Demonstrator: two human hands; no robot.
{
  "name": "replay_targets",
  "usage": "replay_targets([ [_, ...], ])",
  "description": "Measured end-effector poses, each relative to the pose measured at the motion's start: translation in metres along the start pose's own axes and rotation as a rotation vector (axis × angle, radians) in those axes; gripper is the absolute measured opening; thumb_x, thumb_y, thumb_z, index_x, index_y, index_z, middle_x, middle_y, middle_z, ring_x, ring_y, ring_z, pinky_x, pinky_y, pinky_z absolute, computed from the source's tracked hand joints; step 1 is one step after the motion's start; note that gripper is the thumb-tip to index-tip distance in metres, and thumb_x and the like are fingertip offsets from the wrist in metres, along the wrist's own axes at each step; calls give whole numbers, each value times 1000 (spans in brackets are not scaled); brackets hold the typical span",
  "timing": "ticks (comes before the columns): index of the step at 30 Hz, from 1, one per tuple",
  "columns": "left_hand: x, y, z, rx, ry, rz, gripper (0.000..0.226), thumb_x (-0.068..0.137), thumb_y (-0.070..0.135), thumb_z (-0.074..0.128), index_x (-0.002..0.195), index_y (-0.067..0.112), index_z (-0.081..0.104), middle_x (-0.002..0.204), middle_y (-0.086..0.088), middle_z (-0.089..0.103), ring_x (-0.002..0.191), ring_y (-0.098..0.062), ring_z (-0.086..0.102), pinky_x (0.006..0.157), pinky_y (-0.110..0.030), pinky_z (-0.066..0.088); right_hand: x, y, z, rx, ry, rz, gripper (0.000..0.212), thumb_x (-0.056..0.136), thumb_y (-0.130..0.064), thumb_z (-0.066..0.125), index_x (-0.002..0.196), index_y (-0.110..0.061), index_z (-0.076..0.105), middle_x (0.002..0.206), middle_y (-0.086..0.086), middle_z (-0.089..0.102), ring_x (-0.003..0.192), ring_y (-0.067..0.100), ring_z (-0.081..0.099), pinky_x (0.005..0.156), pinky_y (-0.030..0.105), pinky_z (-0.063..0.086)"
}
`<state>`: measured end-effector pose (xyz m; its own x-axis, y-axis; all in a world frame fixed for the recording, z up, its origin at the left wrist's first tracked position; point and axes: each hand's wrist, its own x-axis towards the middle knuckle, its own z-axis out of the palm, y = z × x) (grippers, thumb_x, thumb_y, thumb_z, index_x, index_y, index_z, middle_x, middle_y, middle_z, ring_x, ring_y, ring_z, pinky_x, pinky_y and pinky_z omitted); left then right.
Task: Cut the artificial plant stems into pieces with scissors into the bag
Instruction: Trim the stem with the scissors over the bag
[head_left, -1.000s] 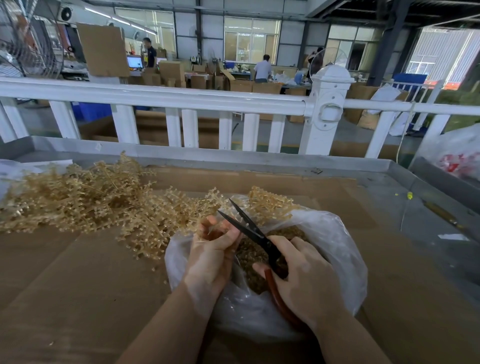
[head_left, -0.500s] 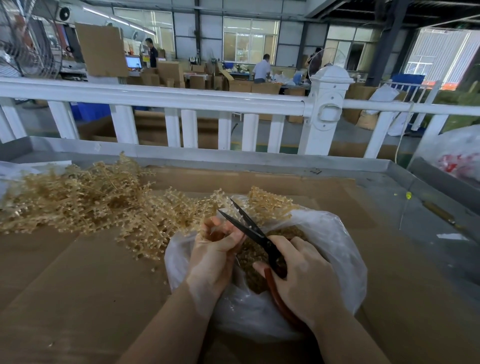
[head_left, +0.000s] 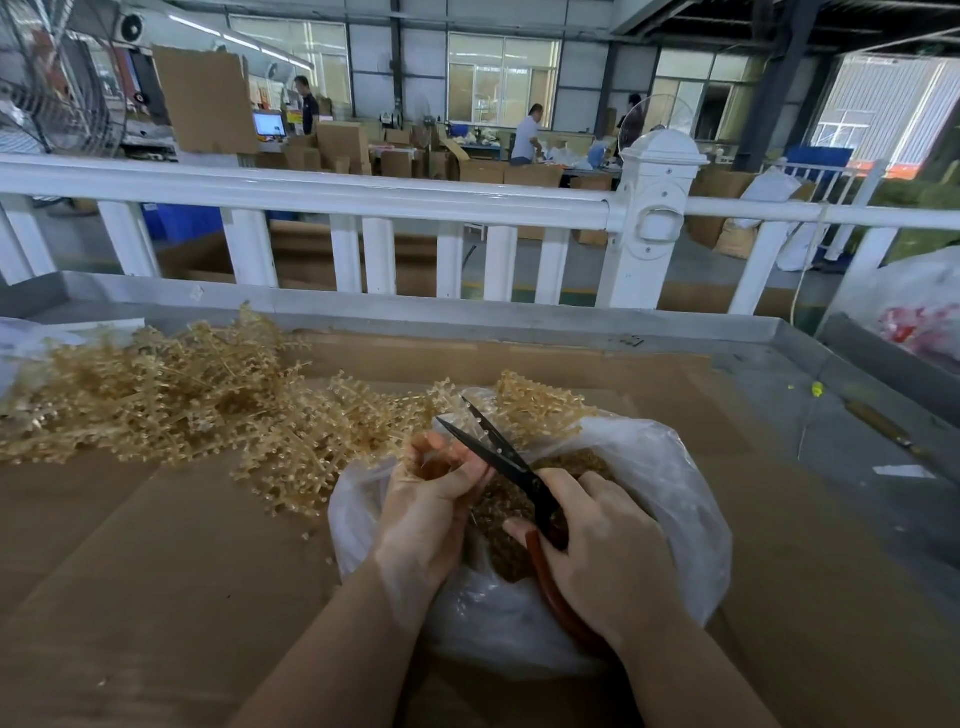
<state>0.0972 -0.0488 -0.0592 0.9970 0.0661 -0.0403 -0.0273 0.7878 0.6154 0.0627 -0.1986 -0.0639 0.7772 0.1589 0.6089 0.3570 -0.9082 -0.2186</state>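
- Right hand (head_left: 608, 551) curls round the red handles of the scissors (head_left: 498, 457), and the black blades stand apart in a narrow V pointing up and left over the mouth of the bag (head_left: 670, 499).
- Left hand (head_left: 431, 499) sits just left of the blades, fingers bunched and pinching a bit of pale golden stem at the bag's left rim; how much it holds is hidden inside the fist.
- The clear plastic bag lies on the cardboard sheet (head_left: 156, 571) near the worktop's front edge, a little right of centre, with brown cut pieces (head_left: 519, 519) heaped inside.
- The artificial plant stems (head_left: 171, 400) sprawl in a big tangle from the worktop's left edge toward the middle, the nearest sprigs touching the bag's far rim.
- A white railing (head_left: 363, 192) runs along the far edge of the worktop.
- At the right edge sits another plastic bag (head_left: 914, 312) with something red in it.
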Motion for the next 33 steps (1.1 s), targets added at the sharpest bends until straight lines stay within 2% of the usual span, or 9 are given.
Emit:
replay_targets([
  [3,-1,1,1,-8,-8,4,33,62,-15,57,81,11,51,68,-6,67,63,-16,70,56,-22,56,0,0,1,3,-2,6,41,77,-46,72,110,-22,66,86,-3,65,79,17,63,67,26,50],
  [8,1,0,-1,9,4,-15,33,76,-22,50,80,11,52,68,-5,67,66,-16,70,59,-23,57,0,1,1,14,-10,12,41,78,-48,70,111,-23,65,89,-3,65,82,17,63,69,27,51],
  [12,1,0,-2,24,-29,-22,32,70,-19,53,80,12,51,66,-3,68,67,-15,71,59,-23,57,0,0,0,25,-8,12,40,79,-46,70,111,-21,65,90,-2,66,83,18,63,71,28,51],
  [18,-1,0,0,29,-39,-8,36,80,-23,46,79,13,49,63,1,63,64,-12,68,59,-22,57,0,0,-1,20,-5,1,36,80,-44,69,108,-21,65,88,-2,66,80,17,64,68,27,52],
  [23,-2,0,2,24,25,-12,36,83,-22,45,78,13,52,65,-1,65,63,-12,68,58,-21,57,-1,0,1,2,18,-1,38,77,-43,72,107,-20,66,86,-1,66,78,17,63,66,26,51],
  [26,-3,1,4,20,58,-24,34,84,-21,46,80,12,54,67,-3,68,63,-14,69,58,-20,57,-1,1,2,-1,17,-2,38,77,-43,73,107,-21,66,86,-1,66,78,17,63,66,25,50],
  [33,-5,4,7,3,61,-23,29,83,-19,50,79,10,51,79,-9,60,73,-20,65,62,-25,59,-1,1,2,10,22,-2,38,78,-43,72,107,-20,67,89,0,67,80,18,64,69,26,50],
])
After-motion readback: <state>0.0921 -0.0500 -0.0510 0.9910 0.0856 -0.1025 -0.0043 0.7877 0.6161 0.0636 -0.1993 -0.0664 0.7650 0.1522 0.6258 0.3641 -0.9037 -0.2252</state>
